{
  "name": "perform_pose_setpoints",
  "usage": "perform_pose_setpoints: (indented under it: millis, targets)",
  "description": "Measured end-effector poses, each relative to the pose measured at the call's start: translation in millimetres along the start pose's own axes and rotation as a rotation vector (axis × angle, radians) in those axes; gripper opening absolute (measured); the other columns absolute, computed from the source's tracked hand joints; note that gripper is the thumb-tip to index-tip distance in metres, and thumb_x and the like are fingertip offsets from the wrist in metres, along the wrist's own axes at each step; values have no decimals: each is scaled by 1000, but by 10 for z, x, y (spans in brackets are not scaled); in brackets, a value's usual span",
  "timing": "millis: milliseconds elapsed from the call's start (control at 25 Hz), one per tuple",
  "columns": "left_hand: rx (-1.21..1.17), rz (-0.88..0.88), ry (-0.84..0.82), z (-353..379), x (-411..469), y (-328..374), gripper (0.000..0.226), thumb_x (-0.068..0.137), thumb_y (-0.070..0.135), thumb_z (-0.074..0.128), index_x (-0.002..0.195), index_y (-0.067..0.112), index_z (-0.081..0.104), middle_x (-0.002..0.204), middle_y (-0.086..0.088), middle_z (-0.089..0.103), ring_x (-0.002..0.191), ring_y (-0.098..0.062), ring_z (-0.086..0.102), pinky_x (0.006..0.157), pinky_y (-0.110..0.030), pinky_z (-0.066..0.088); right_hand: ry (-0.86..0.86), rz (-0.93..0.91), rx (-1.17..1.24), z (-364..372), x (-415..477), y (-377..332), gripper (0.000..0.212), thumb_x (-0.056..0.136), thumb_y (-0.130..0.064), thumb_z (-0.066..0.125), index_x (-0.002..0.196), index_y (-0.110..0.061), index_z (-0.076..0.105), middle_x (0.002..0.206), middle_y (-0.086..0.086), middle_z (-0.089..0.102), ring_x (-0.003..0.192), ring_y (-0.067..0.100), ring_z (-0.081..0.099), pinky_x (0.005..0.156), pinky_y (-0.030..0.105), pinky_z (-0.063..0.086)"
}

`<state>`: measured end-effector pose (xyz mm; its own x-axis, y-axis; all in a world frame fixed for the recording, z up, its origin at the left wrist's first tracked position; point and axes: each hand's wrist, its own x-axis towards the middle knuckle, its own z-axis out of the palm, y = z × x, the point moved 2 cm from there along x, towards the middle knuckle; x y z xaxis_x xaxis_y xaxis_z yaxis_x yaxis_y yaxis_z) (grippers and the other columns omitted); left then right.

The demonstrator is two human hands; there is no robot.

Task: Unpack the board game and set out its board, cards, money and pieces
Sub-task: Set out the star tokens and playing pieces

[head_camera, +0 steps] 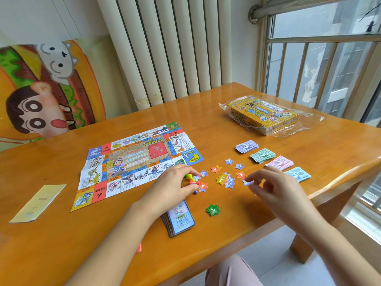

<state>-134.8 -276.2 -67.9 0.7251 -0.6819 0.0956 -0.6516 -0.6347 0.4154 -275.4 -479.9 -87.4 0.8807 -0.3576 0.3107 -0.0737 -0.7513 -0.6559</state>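
The left hand [175, 185] is hiding most of the pawns [191, 178]. Only yellow, red and blue bits are showing between its thumb and bent fingers, which are curling round them at the board's 4 o'clock corner. I cannot tell whether the pawns are lifting off the table [206, 124]. The left wrist is covering the far end of the cards [181, 218]. A small red thing [138, 248] is peeking from under the forearm, too hidden to name.

The right hand [274, 186] is pinching a blue star [247, 183] between thumb and forefinger, with its other fingers loosely bent.

The board [136, 162] is lying unfolded at 11 o'clock from the hands, its print too blurred to read. Loose stars [223, 179] are lying between the hands, with a green pile [212, 210] at their 6 o'clock. Four money stacks [262, 155] are lying in a row at 2 o'clock. The box [263, 114], in clear wrap, is sitting beyond them at 1 o'clock. A leaflet [38, 203] is lying at 9 o'clock.
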Motion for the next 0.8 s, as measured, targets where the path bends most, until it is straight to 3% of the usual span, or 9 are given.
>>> perform_pose_setpoints:
  millis: [200,360,480,600,680,800]
  targets:
    - [12,-60,11,101,67,-66,21,88,36,63,108,31,61,116,17,53,103,2,44,85,-17,31,-55,56,-110,-94,-95,182,17,83,-24,72,82,-37,61,80,-14,53,70,7,54,57,13,36]
    - [32,-97,18,109,42,-90,15,88,34,63,102,30,63,106,16,55,105,-5,49,85,-20,36,-37,37,-142,14,-201,157,13,82,-16,72,85,-28,75,84,-12,56,70,6,53,64,19,36]
    - [98,-129,30,62,10,-134,14,89,35,61,101,30,63,104,15,56,101,-7,46,96,-28,37,-34,-8,-201,69,-144,122,15,86,-17,68,95,-26,76,92,-2,59,82,19,58,70,28,40]
    - [221,-160,37,14,-19,-158,17,93,33,55,108,28,63,112,11,60,96,-7,46,115,-37,19,-78,13,-269,76,20,163,21,93,-24,58,109,-26,72,104,-2,55,101,18,57,77,25,38]
    - [212,-138,44,-7,-34,-113,20,95,31,53,112,28,63,115,10,58,96,-8,44,116,-38,16,-54,-75,-262,73,102,105,18,88,-21,65,104,-24,74,98,-4,57,94,19,60,73,23,37]
    - [159,-48,37,-1,-3,-28,22,94,27,55,114,28,64,121,11,57,111,-7,46,116,-34,17,-48,-272,-321,169,154,36,18,75,-19,80,91,-26,76,90,-5,63,81,22,61,68,32,50]
